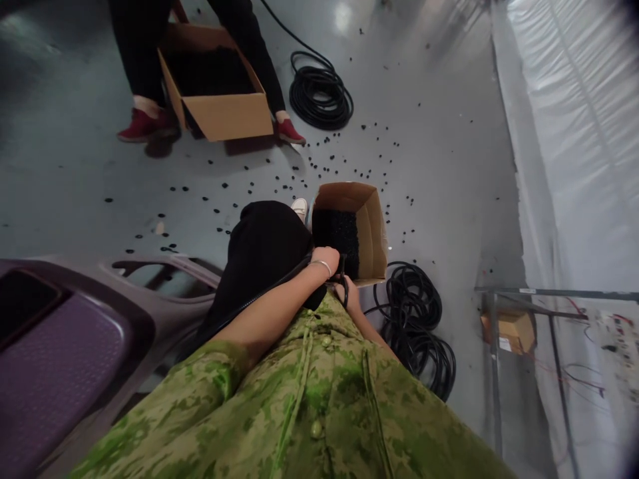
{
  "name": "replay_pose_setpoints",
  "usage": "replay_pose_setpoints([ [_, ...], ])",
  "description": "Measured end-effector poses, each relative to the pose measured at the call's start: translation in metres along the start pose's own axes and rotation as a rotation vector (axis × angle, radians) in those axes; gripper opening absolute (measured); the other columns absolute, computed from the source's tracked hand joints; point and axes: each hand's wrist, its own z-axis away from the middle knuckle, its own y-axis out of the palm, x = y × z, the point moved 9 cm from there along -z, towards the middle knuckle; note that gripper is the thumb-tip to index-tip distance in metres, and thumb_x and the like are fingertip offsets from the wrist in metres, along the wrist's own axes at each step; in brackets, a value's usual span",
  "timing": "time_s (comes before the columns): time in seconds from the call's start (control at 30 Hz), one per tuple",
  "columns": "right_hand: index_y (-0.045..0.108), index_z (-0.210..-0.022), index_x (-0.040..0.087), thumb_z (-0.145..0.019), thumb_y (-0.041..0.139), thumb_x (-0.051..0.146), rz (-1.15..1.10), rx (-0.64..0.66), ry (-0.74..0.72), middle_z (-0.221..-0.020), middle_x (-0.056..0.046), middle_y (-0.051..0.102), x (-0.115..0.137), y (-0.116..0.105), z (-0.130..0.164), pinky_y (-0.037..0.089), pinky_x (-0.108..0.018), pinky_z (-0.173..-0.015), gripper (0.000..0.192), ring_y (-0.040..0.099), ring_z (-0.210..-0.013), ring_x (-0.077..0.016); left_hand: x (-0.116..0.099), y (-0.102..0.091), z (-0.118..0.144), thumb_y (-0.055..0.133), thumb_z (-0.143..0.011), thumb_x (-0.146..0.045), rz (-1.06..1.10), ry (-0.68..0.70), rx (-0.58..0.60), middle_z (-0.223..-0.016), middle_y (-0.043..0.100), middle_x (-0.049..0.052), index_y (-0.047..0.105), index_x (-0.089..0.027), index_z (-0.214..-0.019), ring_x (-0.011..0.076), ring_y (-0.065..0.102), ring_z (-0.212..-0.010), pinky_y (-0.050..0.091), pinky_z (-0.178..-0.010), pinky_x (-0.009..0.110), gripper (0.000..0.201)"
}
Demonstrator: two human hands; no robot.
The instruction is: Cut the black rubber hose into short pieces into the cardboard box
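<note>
Cartons: larger box (219, 110) by a co-worker's feet holds black pieces; smaller box (357, 229) likewise, just beyond both hands. Left hand (325, 258) and right hand (351, 293) are closed around black hose (343, 278).

The grey floor (449, 166) carries two open cardboard boxes, one near (372, 229) and one far (224, 113), two black hose coils (319, 90) (419, 326), many scattered small black pieces (319, 163) and a purple moulded panel (74, 346)
</note>
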Motion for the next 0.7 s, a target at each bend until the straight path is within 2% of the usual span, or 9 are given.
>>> replay_pose_setpoints([
  [0.1, 0.062, -0.101, 0.018, -0.075, 0.051, 0.030, -0.085, 0.022, 0.066, -0.073, -0.002, 0.066, 0.002, 0.000, 0.003, 0.045, -0.027, -0.066, 0.031, 0.058, -0.072, -0.0196, -0.002, 0.002, -0.002, 0.056, -0.085, -0.016, 0.012, 0.023, -0.009, -0.112, 0.067, 0.022, 0.067, -0.007, -0.111, 0.0281, 0.065, -0.103, 0.052, -0.083, 0.035, 0.030],
  [0.3, 0.055, -0.103, 0.017, -0.069, 0.050, 0.028, -0.399, 0.038, 0.326, -0.058, 0.003, 0.058, -0.007, 0.012, 0.004, 0.042, -0.025, -0.051, 0.036, 0.053, -0.051, -0.0153, -0.004, 0.005, -0.003, 0.059, -0.084, -0.021, 0.022, 0.038, -0.015, -0.113, 0.066, 0.022, 0.067, -0.008, -0.112, 0.0274, 0.065, -0.103, 0.051, -0.086, 0.034, 0.032],
  [0.57, 0.054, -0.105, 0.018, -0.074, 0.050, 0.037, -0.414, 0.058, 0.263, -0.059, 0.003, 0.059, -0.007, 0.012, 0.003, 0.046, -0.025, -0.051, 0.036, 0.056, -0.051, -0.0153, -0.013, 0.010, -0.001, 0.058, -0.084, -0.023, -0.035, 0.120, 0.054, -0.114, 0.067, 0.019, 0.070, -0.012, -0.108, 0.0260, 0.065, -0.103, 0.050, -0.086, 0.032, 0.028],
  [0.7, 0.057, -0.099, 0.019, -0.075, 0.048, 0.038, -0.301, 0.034, 0.210, -0.056, 0.004, 0.054, -0.013, 0.009, 0.000, 0.043, -0.024, -0.050, 0.032, 0.053, -0.051, -0.0145, -0.014, 0.011, -0.002, 0.057, -0.084, -0.020, -0.034, 0.121, 0.069, -0.112, 0.068, 0.020, 0.071, -0.011, -0.106, 0.0266, 0.066, -0.102, 0.051, -0.085, 0.033, 0.027],
])
